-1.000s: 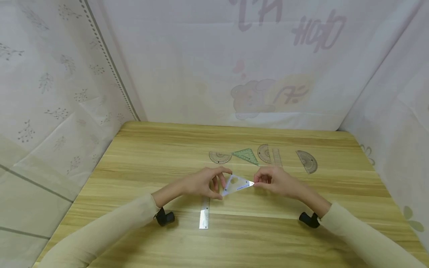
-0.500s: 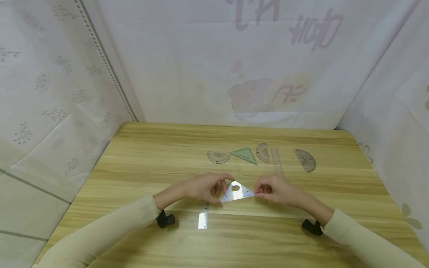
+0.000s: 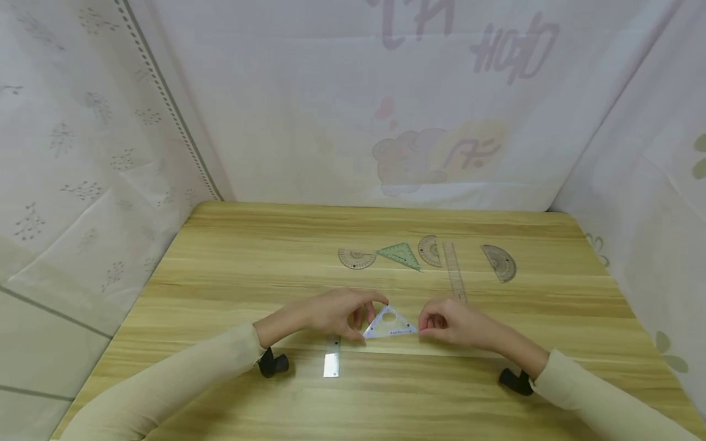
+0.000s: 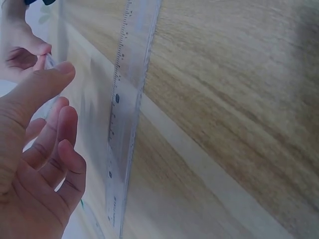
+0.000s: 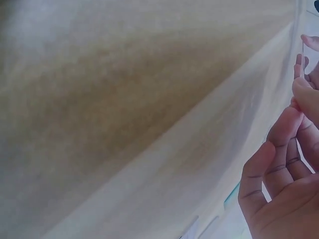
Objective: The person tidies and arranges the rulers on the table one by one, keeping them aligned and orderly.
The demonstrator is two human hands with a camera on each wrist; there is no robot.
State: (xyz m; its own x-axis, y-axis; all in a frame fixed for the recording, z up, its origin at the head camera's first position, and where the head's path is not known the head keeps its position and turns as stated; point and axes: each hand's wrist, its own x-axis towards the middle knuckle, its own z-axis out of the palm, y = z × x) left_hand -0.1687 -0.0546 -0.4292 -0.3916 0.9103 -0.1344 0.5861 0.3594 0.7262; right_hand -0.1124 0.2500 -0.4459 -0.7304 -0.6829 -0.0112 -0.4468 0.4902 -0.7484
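Observation:
A small clear set square [image 3: 401, 325] with a round hole is spread between both hands above the table. My left hand [image 3: 337, 312] holds its left side between thumb and forefinger, at two corners. The right-hand corner is pinched by the thumb and curled fingers of my right hand [image 3: 460, 321]. In the left wrist view, the left hand's [image 4: 37, 144] other fingers stay loosely bent, off the set square. A clear ruler [image 3: 331, 362] lies partly beneath the left hand; more of this ruler [image 4: 122, 114] shows in the left wrist view. The right wrist view shows the set square only edge-on.
Farther back on the wooden table [image 3: 248, 245] lie a protractor [image 3: 357, 259], a green set square [image 3: 401, 255], a second protractor [image 3: 429, 251], another clear ruler [image 3: 455, 269] and a darker protractor [image 3: 499, 263]. A pale curtain [image 3: 303, 122] hangs behind the table.
Both hands have brought the clear set square nearer the table's front edge, and it has turned so its long side lies more level. More of the back ruler shows beyond the right hand.

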